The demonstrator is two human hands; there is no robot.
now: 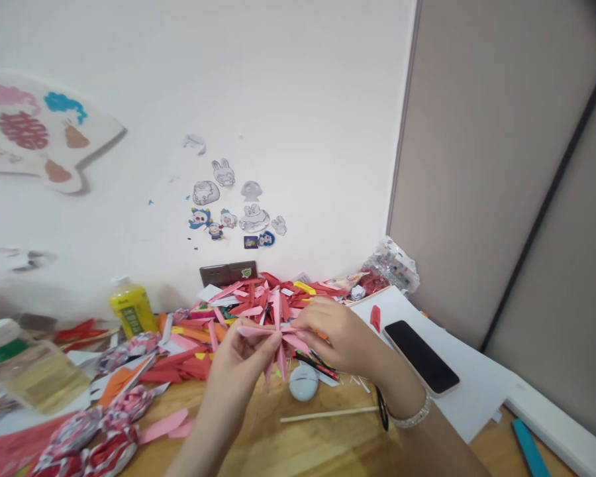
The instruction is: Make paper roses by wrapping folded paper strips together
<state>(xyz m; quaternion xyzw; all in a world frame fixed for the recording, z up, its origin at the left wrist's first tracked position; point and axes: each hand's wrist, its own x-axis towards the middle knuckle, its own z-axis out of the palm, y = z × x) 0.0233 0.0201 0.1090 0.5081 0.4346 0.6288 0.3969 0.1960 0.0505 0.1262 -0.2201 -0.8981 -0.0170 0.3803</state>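
Observation:
A pink folded-paper flower (278, 317) with several pointed petals is held up above the wooden table, between both hands. My left hand (246, 364) pinches it near the centre, thumb in front. My right hand (335, 334) has its fingers closed on the petals at the right side. Under the flower, on the table, sits a white rounded object (304, 383). A thin wooden stick (330, 415) lies nearer to me. Behind the hands spreads a heap of red, pink and orange folded paper pieces (248, 298).
To the left stand a yellow bottle (132, 310) and a clear jar of yellowish liquid (34, 371), with twisted red-and-white bundles (112, 444) nearer me. At right a black-screened phone (422, 356) rests on white paper (469, 368). A teal strip (530, 447) lies near the front right.

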